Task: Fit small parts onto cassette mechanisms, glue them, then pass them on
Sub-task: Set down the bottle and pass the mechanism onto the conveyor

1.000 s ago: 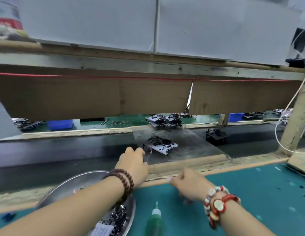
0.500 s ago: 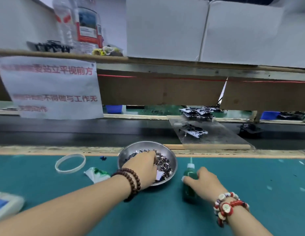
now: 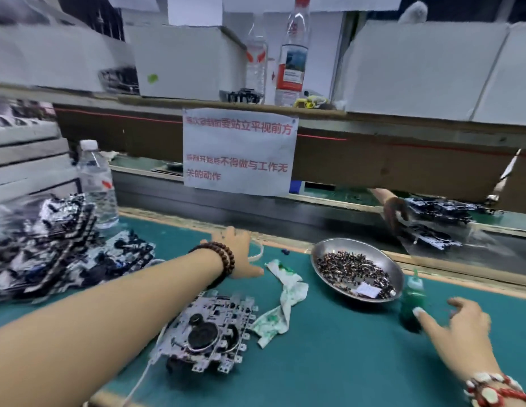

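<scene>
A cassette mechanism (image 3: pixel 209 330) lies flat on the green mat, just right of my left forearm. My left hand (image 3: pixel 238 254) reaches out past it with fingers spread, over a white ring (image 3: pixel 258 251), and nothing shows in its grip. A metal bowl (image 3: pixel 320 248) full of small dark parts sits to the right. The green glue bottle (image 3: pixel 413 301) stands upright beside the bowl. My right hand (image 3: pixel 455 327) hovers next to the bottle with fingers spread, its index tip at the bottle's side.
A heap of cassette mechanisms (image 3: pixel 50 254) fills the left of the mat, with a water bottle (image 3: pixel 94 186) behind it. A glue-stained rag (image 3: pixel 285 298) lies between mechanism and bowl. Across the conveyor, another person's hand (image 3: pixel 394 207) touches more mechanisms (image 3: pixel 441 210). A paper sign (image 3: pixel 238 151) hangs ahead.
The view has swung left. My left hand came out of the bowl and moved left to the ring. My right hand no longer wraps the glue bottle; its fingers are now spread beside it.
</scene>
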Demonstrator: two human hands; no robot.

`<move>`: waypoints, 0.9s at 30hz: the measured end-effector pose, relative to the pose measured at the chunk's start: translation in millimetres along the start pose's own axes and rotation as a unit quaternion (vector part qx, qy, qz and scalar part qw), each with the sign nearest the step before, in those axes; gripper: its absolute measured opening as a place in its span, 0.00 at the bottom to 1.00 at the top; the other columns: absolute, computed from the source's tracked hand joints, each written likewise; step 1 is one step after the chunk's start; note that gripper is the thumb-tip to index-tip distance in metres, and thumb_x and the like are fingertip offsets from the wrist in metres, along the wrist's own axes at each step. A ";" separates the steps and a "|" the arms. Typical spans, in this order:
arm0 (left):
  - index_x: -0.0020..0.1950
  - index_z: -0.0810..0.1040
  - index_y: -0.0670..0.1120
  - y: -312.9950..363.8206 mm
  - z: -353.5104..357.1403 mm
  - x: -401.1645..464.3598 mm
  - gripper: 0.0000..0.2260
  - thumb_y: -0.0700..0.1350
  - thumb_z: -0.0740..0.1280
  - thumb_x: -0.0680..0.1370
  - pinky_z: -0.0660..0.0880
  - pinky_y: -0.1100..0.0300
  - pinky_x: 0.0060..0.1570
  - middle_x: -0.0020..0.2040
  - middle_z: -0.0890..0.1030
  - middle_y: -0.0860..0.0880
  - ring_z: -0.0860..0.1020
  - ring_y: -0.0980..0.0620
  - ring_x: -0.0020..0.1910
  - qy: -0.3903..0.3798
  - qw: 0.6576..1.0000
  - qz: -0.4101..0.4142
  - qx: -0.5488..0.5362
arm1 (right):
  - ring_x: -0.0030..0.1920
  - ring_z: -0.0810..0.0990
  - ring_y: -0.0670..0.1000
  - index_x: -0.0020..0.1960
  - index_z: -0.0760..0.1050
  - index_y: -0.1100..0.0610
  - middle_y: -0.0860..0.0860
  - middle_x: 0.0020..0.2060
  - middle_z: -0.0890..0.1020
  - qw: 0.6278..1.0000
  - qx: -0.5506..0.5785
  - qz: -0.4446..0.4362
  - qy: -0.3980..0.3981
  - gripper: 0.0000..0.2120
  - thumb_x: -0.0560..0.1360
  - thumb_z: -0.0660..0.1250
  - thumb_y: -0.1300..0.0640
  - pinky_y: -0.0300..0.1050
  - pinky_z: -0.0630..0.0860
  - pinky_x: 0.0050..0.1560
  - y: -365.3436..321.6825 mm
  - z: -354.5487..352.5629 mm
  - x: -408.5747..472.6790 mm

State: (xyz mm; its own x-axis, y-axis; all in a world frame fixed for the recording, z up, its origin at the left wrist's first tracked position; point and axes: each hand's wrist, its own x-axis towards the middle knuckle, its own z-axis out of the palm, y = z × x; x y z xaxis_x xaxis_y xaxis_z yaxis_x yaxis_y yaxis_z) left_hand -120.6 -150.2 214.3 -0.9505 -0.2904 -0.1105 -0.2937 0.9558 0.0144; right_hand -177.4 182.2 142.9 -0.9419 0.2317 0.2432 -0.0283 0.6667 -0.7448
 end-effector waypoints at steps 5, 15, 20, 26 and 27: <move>0.76 0.50 0.51 -11.5 10.7 -21.5 0.44 0.69 0.64 0.68 0.59 0.45 0.70 0.74 0.56 0.45 0.58 0.40 0.72 -0.130 0.988 0.069 0.036 | 0.51 0.67 0.57 0.56 0.67 0.65 0.61 0.52 0.69 0.990 0.072 -0.091 0.074 0.20 0.70 0.68 0.56 0.53 0.64 0.56 -35.4 5.7 -30.7; 0.75 0.37 0.55 -29.2 6.2 -54.5 0.51 0.59 0.72 0.68 0.51 0.50 0.72 0.77 0.48 0.49 0.52 0.48 0.75 -0.269 0.946 0.181 -0.005 | 0.29 0.72 0.40 0.45 0.70 0.46 0.45 0.40 0.75 0.924 0.049 -0.189 -0.328 0.07 0.75 0.65 0.58 0.35 0.74 0.39 -100.8 67.7 -120.4; 0.72 0.30 0.61 -41.3 17.1 -67.2 0.57 0.57 0.76 0.65 0.48 0.46 0.73 0.76 0.35 0.48 0.44 0.47 0.76 -0.259 0.947 0.190 0.004 | 0.32 0.72 0.39 0.50 0.71 0.50 0.43 0.42 0.75 0.923 0.062 -0.159 -0.346 0.05 0.75 0.63 0.57 0.40 0.76 0.45 -118.0 81.2 -127.2; 0.66 0.25 0.66 -47.2 31.6 -80.2 0.59 0.55 0.77 0.63 0.58 0.45 0.71 0.71 0.25 0.52 0.47 0.44 0.76 -0.195 0.956 0.219 -0.011 | 0.41 0.73 0.46 0.51 0.75 0.57 0.49 0.44 0.77 0.973 0.022 -0.138 -0.185 0.07 0.76 0.60 0.63 0.37 0.66 0.42 -108.7 67.9 -56.7; 0.64 0.24 0.67 -48.0 35.4 -80.4 0.59 0.55 0.77 0.63 0.58 0.45 0.71 0.70 0.23 0.53 0.48 0.44 0.76 -0.178 0.957 0.228 -0.005 | 0.42 0.73 0.47 0.52 0.76 0.58 0.51 0.45 0.78 0.978 0.006 -0.132 -0.159 0.08 0.76 0.60 0.64 0.36 0.64 0.40 -106.1 65.8 -42.8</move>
State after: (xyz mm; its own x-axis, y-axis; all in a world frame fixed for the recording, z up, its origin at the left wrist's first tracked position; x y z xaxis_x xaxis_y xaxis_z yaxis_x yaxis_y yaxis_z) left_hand -26.5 -171.0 187.3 -0.8856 0.1938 -0.4222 0.1416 0.9782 0.1520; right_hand -156.0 54.9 170.7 -0.9574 -0.1818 0.2242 -0.2876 0.6650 -0.6893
